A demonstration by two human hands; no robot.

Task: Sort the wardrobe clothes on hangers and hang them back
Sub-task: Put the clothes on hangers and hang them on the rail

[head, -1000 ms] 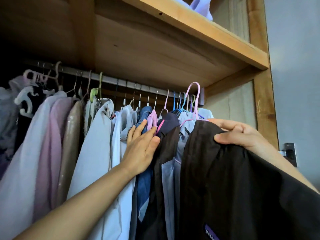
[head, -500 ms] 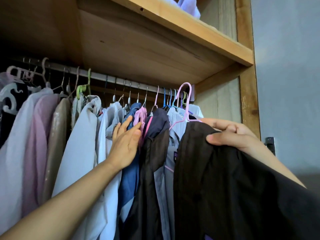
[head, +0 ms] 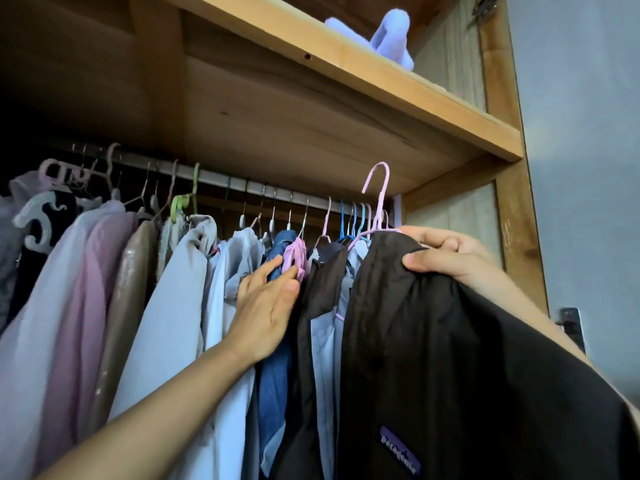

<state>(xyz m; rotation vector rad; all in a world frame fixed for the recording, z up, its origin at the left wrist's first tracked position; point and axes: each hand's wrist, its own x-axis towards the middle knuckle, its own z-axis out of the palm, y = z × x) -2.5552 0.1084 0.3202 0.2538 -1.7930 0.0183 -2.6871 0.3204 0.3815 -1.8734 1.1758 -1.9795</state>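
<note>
A: Head view. State the hand positions.

B: The right hand grips the dark jacket at its shoulder, fingers curled over the fabric. The jacket sits on a pink hanger, whose hook stands clear of the rail, not yet seated. The left hand lies flat, fingers straight, pressing the hung shirts leftward beside a blue denim shirt.

A: Procedure for the step in hand?

B: Judgement only: hold the gap open with the left hand, raise the hook above the rail, then lower it into the space near the right end. Keep the jacket's shoulder supported so it does not slide off the hanger. Watch that the hook does not snag the neighbouring blue hangers.

A: Surroundings?

B: A wooden wardrobe. A shelf runs above the rail and carries a pale folded item. The side frame stands at right, with a grey wall beyond.
</note>
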